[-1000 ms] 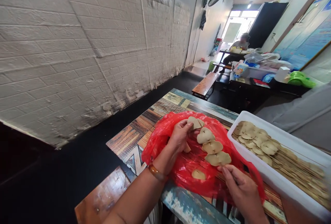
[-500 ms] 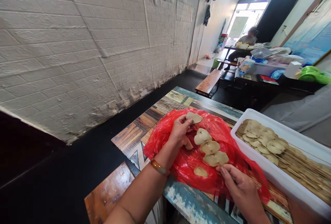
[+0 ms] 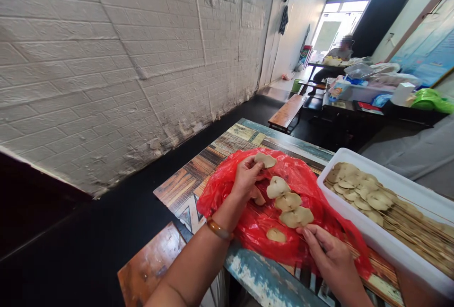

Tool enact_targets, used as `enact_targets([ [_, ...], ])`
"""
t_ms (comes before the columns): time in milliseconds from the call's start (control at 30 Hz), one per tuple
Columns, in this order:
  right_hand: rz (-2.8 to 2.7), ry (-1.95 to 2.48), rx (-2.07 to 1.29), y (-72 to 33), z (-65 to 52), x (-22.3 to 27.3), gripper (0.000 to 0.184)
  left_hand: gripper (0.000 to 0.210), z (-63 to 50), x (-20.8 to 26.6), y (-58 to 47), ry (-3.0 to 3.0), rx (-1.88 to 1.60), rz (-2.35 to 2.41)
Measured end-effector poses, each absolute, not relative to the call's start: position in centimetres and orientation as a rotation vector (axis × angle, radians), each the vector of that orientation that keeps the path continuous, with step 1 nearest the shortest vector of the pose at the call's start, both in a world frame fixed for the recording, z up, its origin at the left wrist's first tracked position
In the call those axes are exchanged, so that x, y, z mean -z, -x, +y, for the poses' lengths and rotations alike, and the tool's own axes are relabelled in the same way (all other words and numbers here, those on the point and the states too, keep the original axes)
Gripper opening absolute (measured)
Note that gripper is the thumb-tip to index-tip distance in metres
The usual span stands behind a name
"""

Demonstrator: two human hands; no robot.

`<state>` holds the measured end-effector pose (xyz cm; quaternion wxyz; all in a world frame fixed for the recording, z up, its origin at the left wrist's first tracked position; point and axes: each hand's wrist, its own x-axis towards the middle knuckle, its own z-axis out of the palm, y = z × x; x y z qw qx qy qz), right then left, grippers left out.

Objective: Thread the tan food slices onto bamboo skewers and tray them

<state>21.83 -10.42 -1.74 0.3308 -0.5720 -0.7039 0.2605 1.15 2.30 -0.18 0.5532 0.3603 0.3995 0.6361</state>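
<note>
Pinched between thumb and fingers of my left hand (image 3: pixel 246 177) is a thin, beige round slice (image 3: pixel 265 160), held over the far part of a red plastic bag (image 3: pixel 218 193). My right hand (image 3: pixel 329 255) grips the near end of a thin skewer carrying three similar slices (image 3: pixel 288 202). The skewer points up and left, toward the slice in my left hand; whether its tip touches that slice I cannot tell. A loose slice (image 3: pixel 275 235) lies on the bag below the skewer. Another piece (image 3: pixel 257 197) shows beside my left wrist, partly hidden.
Right of the bag stands a white plastic tub (image 3: pixel 328 186) with many skewered slices (image 3: pixel 376 198). The patterned table (image 3: pixel 198 170) lies beneath. A wooden bench (image 3: pixel 287 110), a cluttered table (image 3: pixel 354 108) and a seated person (image 3: pixel 340 54) are farther back. A white brick-patterned wall (image 3: pixel 142 61) runs along the left.
My left hand and its slice have shifted very slightly to the left. The skewer and my right hand look the same.
</note>
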Motion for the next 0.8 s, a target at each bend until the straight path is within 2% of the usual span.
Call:
enact_targets([
  [433, -1.866, 1.511, -0.656, -22.1, -10.6, 2.1, 0.032, 0.015, 1.7, -1.1, -1.6, -0.890, -1.501, 0.951],
  [800, -1.894, 1.520, -0.676, -22.2, -10.2, 2.2, 0.034, 0.021, 1.6, -1.0, -1.7, -0.876, -1.503, 1.031],
])
